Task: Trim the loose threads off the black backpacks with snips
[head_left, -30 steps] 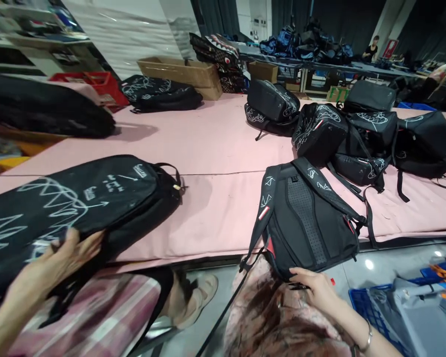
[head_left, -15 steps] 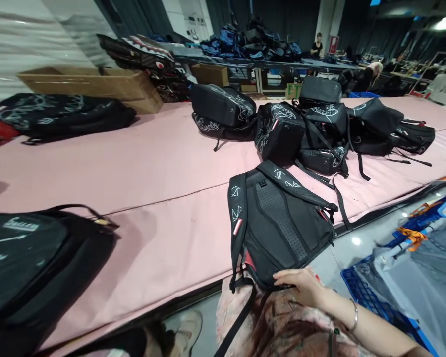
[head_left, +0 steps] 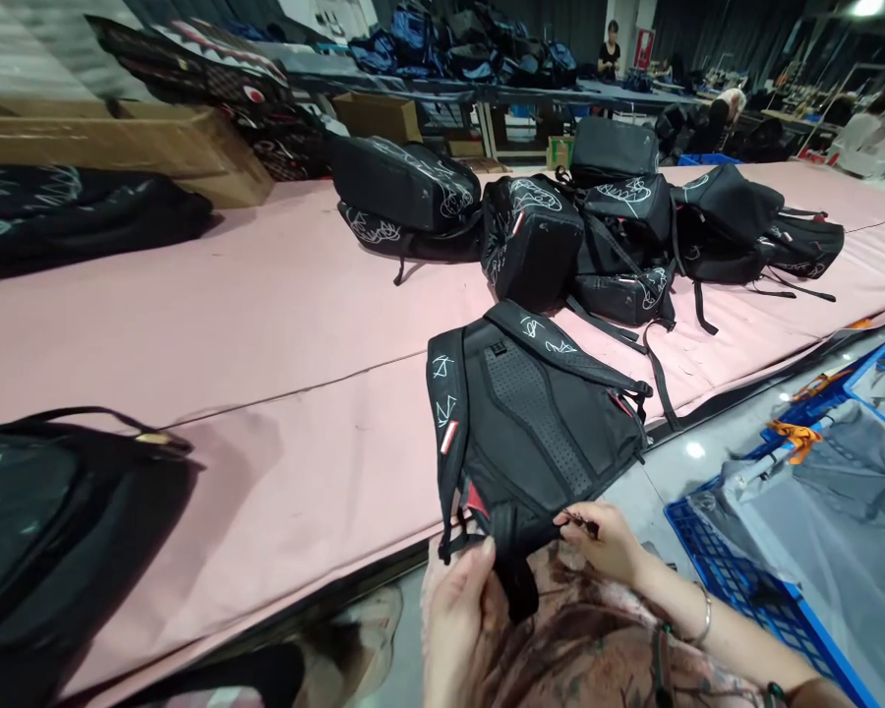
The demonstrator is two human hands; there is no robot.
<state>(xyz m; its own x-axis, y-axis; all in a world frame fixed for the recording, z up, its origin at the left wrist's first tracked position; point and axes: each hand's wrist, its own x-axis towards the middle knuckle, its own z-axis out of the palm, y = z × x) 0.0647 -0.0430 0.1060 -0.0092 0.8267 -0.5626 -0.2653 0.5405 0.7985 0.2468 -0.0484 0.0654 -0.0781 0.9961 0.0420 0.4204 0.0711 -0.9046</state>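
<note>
In the head view, a black backpack lies with its padded back up on the pink table, at 4 o'clock from the middle, its lower end jutting past the near edge. The left hand is at 7 o'clock on the backpack, thumb and fingers closed on black fabric by the lower corner; whether that is a strap or the bag's own edge, I cannot tell. The right hand, with a bracelet at its wrist, is at 5 o'clock, fingertips pinching something dark at the bottom edge. Both shoulder straps lie upward, marked with white scribbles. At 1 o'clock from the backpack sits a pile of black bags, close by; at 9 o'clock, well apart, another black bag is cut off by the frame; at 4 o'clock, below the table, stands a blue basket with grey cloth
</note>
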